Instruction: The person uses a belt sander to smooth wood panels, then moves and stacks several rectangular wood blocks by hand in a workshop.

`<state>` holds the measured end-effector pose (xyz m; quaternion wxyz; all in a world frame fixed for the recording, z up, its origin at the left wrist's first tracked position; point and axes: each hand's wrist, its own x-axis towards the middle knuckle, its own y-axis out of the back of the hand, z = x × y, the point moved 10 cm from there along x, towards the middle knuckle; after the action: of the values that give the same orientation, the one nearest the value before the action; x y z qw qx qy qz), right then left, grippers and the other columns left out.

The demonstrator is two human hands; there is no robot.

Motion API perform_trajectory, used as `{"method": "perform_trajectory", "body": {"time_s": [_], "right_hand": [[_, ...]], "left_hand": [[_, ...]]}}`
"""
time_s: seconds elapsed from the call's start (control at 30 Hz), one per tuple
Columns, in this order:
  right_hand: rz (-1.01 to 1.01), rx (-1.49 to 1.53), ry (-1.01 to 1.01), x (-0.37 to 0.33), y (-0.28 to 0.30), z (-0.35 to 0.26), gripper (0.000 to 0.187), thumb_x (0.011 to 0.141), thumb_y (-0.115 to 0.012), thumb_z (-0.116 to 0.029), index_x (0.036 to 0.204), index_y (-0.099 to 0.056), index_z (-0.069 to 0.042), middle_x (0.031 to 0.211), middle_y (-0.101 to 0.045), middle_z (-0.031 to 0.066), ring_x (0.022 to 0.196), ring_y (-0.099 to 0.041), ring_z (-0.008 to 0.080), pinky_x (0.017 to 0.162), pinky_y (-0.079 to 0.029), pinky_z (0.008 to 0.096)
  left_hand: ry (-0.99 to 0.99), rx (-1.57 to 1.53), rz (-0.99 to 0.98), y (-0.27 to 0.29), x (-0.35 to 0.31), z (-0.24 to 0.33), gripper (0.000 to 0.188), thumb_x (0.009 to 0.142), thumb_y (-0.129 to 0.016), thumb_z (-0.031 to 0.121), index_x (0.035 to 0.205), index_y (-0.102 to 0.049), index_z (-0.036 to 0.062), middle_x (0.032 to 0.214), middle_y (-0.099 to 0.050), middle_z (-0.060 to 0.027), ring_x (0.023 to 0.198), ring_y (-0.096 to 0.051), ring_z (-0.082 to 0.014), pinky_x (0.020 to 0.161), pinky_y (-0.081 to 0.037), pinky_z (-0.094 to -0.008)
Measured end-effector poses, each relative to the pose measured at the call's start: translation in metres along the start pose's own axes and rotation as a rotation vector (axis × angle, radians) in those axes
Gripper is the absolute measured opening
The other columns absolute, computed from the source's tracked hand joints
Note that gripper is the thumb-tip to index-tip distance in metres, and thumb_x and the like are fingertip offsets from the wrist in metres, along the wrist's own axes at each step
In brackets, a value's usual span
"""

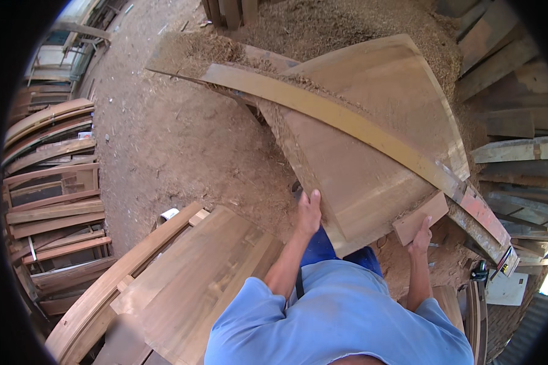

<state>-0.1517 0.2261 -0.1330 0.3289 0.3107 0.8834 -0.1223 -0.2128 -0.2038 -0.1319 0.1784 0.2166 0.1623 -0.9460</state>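
Observation:
A broad wooden panel (371, 146) lies in front of me, tilted across a plank support, with a pale, slightly curved edge. My left hand (309, 213) is closed on its near left edge, thumb on the rim. My right hand (420, 239) grips a short rectangular wooden block (415, 220) at the panel's near right corner; the fingers beneath the block are hidden. A long yellowish wooden strip (323, 106) runs diagonally over the panel, from far left to near right.
Wood shavings (323, 24) cover the ground beyond the panel. Another wooden panel (195, 274) and a curved beam (122, 277) lie at my near left. Stacked timber (61, 201) lines the left side; more boards (499, 55) stand at right. A pale sheet (507, 288) lies near right.

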Motion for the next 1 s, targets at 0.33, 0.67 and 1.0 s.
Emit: {"method": "perform_trajectory", "body": {"time_s": [0.33, 0.67, 1.0], "right_hand": [[0.088, -0.03, -0.074, 0.0, 0.026, 0.007, 0.069, 0.097, -0.053, -0.056, 0.139, -0.044, -0.001, 0.127, -0.059, 0.0137, 0.112, -0.06, 0.0311, 0.096, -0.051, 0.046], [0.103, 0.001, -0.078, -0.001, 0.026, 0.003, 0.065, 0.098, -0.053, -0.054, 0.139, -0.046, -0.004, 0.128, -0.059, 0.012, 0.111, -0.06, 0.031, 0.096, -0.05, 0.0443], [0.049, -0.008, 0.0, -0.008, 0.038, -0.01, 0.066, 0.098, -0.054, -0.051, 0.141, -0.043, -0.002, 0.129, -0.058, 0.0128, 0.111, -0.06, 0.028, 0.097, -0.051, 0.0409]], "left_hand": [[0.208, 0.02, -0.095, 0.01, 0.023, 0.009, 0.037, 0.093, -0.063, 0.008, 0.126, -0.052, -0.0033, 0.12, -0.063, -0.0099, 0.109, -0.059, -0.0176, 0.095, -0.047, -0.0324], [-0.068, -0.027, 0.093, 0.081, 0.233, 0.132, 0.031, 0.096, -0.064, 0.02, 0.116, -0.058, -0.0028, 0.104, -0.066, -0.0069, 0.089, -0.06, -0.0123, 0.079, -0.05, -0.0275], [-0.119, -0.202, 0.049, 0.086, 0.164, 0.102, 0.023, 0.1, -0.056, 0.017, 0.118, -0.057, 0.0019, 0.105, -0.065, -0.0028, 0.093, -0.06, -0.0096, 0.083, -0.05, -0.0277]]}}
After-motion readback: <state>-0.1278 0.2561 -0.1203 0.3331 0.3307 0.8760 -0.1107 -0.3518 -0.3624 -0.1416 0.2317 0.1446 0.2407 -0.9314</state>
